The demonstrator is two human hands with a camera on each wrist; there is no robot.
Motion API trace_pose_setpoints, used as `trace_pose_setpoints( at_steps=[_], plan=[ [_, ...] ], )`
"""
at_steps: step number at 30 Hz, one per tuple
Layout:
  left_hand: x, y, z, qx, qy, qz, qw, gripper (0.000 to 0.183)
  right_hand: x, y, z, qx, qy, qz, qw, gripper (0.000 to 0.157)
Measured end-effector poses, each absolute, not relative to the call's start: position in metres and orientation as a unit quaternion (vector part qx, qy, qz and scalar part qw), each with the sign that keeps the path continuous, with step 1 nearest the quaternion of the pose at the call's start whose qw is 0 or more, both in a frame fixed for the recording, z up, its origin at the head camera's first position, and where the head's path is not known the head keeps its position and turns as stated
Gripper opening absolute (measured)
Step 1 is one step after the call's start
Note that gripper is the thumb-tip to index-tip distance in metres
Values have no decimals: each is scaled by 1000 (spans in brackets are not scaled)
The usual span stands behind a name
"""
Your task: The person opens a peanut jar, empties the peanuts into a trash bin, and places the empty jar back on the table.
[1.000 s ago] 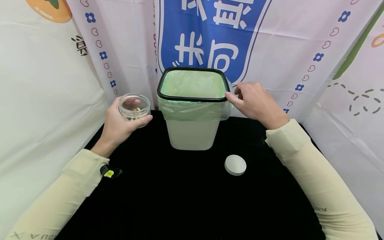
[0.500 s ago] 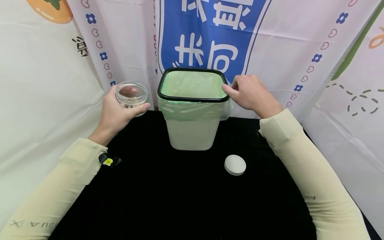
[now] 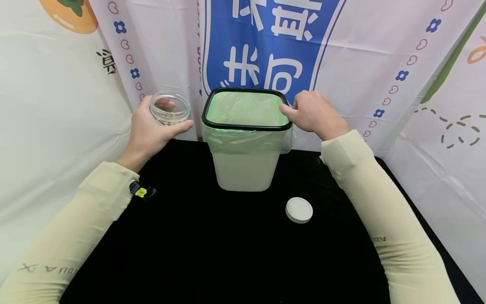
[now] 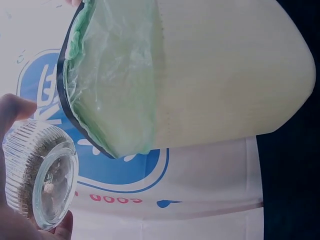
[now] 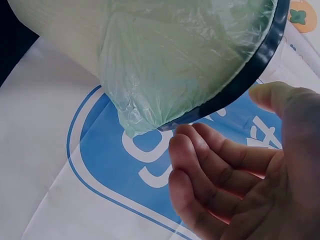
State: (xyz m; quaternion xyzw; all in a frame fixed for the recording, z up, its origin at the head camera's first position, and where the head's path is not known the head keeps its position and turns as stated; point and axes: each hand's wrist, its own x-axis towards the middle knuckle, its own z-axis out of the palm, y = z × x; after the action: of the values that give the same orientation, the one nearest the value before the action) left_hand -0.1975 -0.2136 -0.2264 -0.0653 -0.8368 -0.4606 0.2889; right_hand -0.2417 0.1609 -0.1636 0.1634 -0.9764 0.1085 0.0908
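Note:
In the head view my left hand (image 3: 149,128) grips a clear glass jar (image 3: 169,114), lidless and held off the table to the left of a trash can. Small brownish pieces lie low inside it; their kind is unclear. The left wrist view shows the ribbed side and thick base of the jar (image 4: 50,175). The trash can (image 3: 244,171) stands upright, lined with a green bag (image 3: 247,141) under a black rim (image 3: 247,127). At its right edge is my right hand (image 3: 317,114), fingers loosely bent, thumb and fingertips (image 5: 182,145) close to the rim (image 5: 240,85); firm contact cannot be seen.
A round white lid (image 3: 299,210) lies on the black tablecloth (image 3: 228,253), in front and to the right of the can. Printed fabric (image 3: 353,55) hangs close behind the can and along both sides.
My left hand has raised the jar and moved it farther from me. My right hand has shifted slightly up and left along the can's edge. The can and lid stay put.

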Motion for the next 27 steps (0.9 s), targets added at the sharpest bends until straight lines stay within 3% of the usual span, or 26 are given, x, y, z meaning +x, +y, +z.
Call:
trace_pose_setpoints(
  at_steps=[10, 18, 27],
  plan=[
    [-205, -208, -216, -66, -844, -445, 292, 73, -249, 155, -161, 134, -985, 87, 61, 62],
    [-212, -203, -207, -67, -850, -431, 295, 76, -254, 150, -158, 105, -991, 79, 15, 55],
    [-218, -198, -200, -72, -852, -422, 302, 77, -260, 148, -162, 97, -991, 89, 1, 42]
  ],
)
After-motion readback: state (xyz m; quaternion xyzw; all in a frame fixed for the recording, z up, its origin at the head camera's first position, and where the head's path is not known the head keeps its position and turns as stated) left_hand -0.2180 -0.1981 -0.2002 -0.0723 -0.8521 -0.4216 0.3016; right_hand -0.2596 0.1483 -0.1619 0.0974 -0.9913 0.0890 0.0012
